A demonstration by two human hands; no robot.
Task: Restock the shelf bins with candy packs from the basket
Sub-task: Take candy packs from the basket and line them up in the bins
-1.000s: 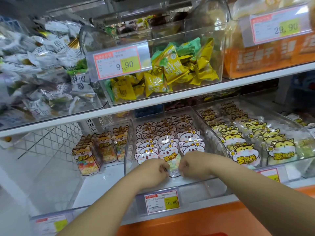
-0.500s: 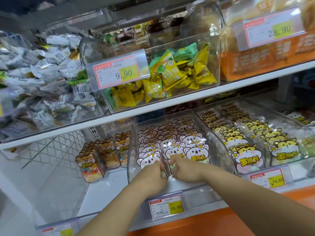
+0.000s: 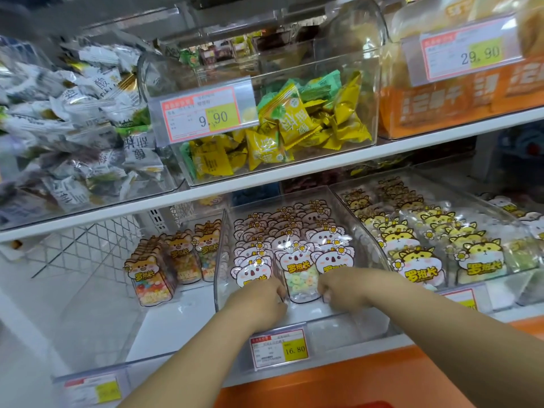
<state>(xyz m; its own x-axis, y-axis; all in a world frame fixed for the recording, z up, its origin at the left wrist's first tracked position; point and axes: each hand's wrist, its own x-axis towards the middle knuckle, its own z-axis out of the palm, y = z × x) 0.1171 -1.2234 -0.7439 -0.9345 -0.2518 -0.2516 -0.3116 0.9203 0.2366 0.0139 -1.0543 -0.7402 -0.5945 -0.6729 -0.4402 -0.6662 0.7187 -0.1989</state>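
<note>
Change: half a second ago the two hands sat knuckle to knuckle and hid the front pack; now they are apart and the pack's face shows between them.
Left hand: the left hand (image 3: 259,301) has its fingers curled, pinching the lower left edge of the koala pack (image 3: 300,279).
Right hand: the right hand (image 3: 343,290) has its fingers curled too, nipping the pack's right edge.
Where the pack is: upright at the front of the middle row in the clear bin (image 3: 371,245) on the lower shelf, with other koala packs just beside and behind it.
Pack: glossy film pouch with a koala-head cut-out top and a see-through belly of pastel ring sweets (green, mostly).
Bin: hard transparent plastic with a rounded front corner and a price tag (image 3: 279,348) clipped to its lip.
Neighbours: fox-topped packs (image 3: 151,279) of mixed-colour sweets to the left, yellow cat-topped packs (image 3: 418,266) to the right.
Above: crinkled yellow pillow packs (image 3: 282,125) lie heaped in another clear bin.
</note>
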